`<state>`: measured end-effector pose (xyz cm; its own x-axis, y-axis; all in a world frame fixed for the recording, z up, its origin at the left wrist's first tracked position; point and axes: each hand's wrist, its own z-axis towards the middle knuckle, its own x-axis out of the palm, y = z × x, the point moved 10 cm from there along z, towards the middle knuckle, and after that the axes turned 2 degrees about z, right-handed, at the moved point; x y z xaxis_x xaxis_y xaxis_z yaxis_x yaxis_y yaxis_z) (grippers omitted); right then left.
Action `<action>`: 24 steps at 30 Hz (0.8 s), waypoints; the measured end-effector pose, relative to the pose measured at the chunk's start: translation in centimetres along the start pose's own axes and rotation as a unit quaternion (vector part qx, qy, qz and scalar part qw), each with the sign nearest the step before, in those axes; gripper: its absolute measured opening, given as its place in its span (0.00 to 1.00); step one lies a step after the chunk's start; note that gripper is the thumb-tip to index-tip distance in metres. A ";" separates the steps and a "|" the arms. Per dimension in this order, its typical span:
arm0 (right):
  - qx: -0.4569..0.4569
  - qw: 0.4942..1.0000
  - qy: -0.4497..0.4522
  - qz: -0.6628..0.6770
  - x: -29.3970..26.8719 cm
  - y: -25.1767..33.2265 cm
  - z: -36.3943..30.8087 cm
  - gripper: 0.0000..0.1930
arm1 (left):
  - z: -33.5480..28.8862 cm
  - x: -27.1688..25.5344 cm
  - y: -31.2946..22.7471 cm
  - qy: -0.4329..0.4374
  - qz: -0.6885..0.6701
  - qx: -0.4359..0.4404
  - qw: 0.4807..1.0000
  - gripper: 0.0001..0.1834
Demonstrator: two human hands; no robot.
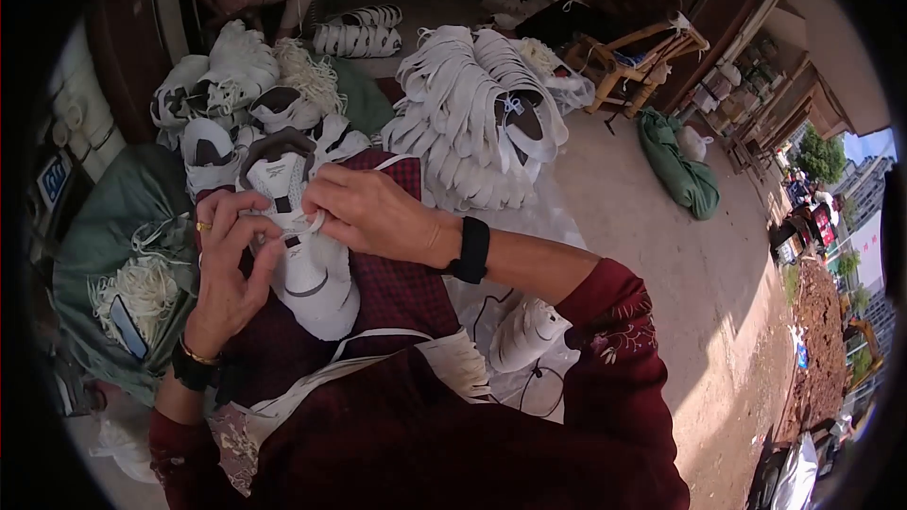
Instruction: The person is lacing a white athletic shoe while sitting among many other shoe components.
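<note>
A white shoe upper (pixel 319 295) lies across my lap, its toe toward me and its dark-lined opening away from me. My right hand (pixel 373 211) reaches over it from the right, thumb and finger pinching a white shoelace (pixel 312 225) at the lacing area. On the other side, my left hand (pixel 230 260) is closed, with bent fingertips against the upper's left edge. What those fingertips grip is hidden. The shoe's tongue (pixel 280 179) shows between the hands.
White shoe uppers stand in a large stack (pixel 463 123) ahead, and more lie in a pile (pixel 227 76) at far left. A green sack (pixel 123 217) holds bundled laces (pixel 142 288) and a phone (pixel 128 326). A wooden chair (pixel 633 61) and green bag (pixel 675 165) are at right.
</note>
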<state>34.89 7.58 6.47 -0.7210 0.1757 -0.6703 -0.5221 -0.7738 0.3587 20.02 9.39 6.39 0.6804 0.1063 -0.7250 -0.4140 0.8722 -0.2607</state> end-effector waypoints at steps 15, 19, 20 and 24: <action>0.073 0.996 0.036 0.041 0.0 -0.9 0.8 0.16 | -0.7 -1.1 4.4 0.057 -0.181 -0.163 0.968 0.12; 0.052 0.997 0.040 0.031 0.4 -0.4 0.9 0.16 | -0.5 -3.4 7.9 0.019 -0.405 -0.240 0.882 0.19; 0.047 0.998 0.043 0.029 0.5 -0.2 1.0 0.16 | -0.8 -4.4 9.3 -0.008 -0.474 -0.266 0.839 0.18; 0.073 0.994 0.065 0.058 0.2 0.0 1.6 0.15 | -2.6 -4.9 11.5 0.022 -0.285 -0.306 0.908 0.16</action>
<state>33.98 8.56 7.40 -0.7205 0.0035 -0.6935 -0.5064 -0.6858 0.5227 10.39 17.65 5.30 0.8710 -0.3096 -0.3816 -0.2695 0.3485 -0.8977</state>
